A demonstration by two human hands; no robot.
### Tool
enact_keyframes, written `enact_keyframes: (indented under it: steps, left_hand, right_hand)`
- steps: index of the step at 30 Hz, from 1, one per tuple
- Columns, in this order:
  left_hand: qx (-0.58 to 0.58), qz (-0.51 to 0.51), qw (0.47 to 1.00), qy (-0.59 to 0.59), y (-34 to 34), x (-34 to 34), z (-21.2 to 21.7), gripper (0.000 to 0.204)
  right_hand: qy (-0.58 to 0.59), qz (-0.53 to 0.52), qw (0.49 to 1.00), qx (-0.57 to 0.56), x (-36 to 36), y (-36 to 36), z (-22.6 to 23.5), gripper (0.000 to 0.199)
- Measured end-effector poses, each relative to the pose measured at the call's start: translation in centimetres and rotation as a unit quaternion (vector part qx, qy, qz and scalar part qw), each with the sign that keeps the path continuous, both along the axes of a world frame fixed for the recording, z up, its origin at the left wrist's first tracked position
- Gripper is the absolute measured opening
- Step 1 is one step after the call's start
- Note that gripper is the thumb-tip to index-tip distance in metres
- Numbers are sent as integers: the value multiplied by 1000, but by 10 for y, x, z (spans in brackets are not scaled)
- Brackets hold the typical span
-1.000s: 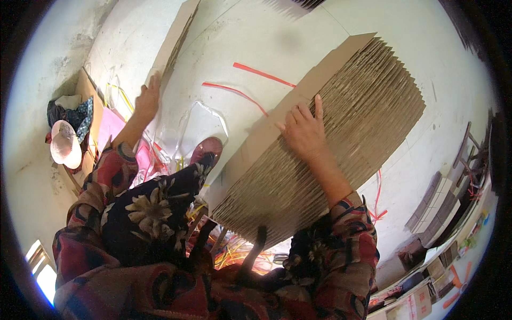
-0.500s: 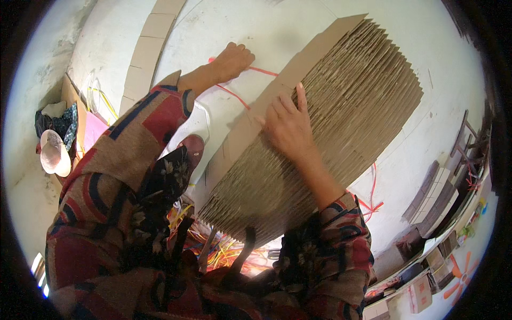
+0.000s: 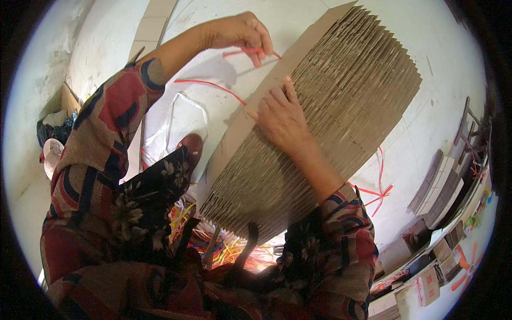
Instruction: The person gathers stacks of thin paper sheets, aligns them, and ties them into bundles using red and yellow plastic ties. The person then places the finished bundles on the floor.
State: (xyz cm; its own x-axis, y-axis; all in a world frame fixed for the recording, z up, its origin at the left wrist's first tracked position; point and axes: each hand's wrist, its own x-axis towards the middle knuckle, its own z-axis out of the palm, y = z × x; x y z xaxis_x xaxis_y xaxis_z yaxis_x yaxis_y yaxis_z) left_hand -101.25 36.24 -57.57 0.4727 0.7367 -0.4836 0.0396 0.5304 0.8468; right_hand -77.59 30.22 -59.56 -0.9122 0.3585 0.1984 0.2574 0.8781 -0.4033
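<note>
A thick stack of brown cardboard sheets [image 3: 336, 101], edges upward, runs diagonally through the middle of the view. On its upper edges rests my right hand [image 3: 282, 114], index finger stretched out, the other fingers bent and the thumb near the pale outer sheet [image 3: 242, 120]. Beyond the stack's left side, my left hand [image 3: 248, 34] is raised with its fingers closed on a red plastic strap [image 3: 250, 51] that runs toward the cardboard. Another length of red strap [image 3: 210, 87] sticks out from the stack's left side, below that hand, with its end loose.
Red strap with a knot [image 3: 381, 193] lies to the right of the stack. Tangled coloured straps [image 3: 213, 242] cover the floor near me. My shoe [image 3: 191, 146] stands left of the cardboard. Flat cardboard pieces [image 3: 434, 184] lie at the right; a cardboard strip [image 3: 152, 26] lies far left.
My left hand has lifted and moved slightly right, drawing up the red strap. The loose strap end now lies apart from it. My right hand stays on the stack, nearly unmoved.
</note>
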Motion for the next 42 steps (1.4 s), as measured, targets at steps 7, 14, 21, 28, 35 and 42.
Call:
enact_keyframes:
  steps: [7,14,21,28,35,42]
  left_hand:
    - [120,61,988,74,-10,29,5,19]
    - [183,41,972,145,-33,58,82,23]
    - [493,-194,847,36,-42,131,156,12]
    - [517,-294,798,100,-41,228,130,14]
    - [596,-259,747,138,-27,271,101,8]
    - [573,-210,788,78,-18,308,-4,11]
  right_hand:
    - [2,-3,1000,21,-4,-2,2,31]
    - [-5,-11,999,31,0,-4,-3,34]
    - [-128,10,992,21,3,-7,-11,37]
    - [62,-63,996,-27,84,-31,19,37]
    - [126,-386,880,-246,191,-63,29,43]
    - [94,-502,817,-269,184,-56,7,31]
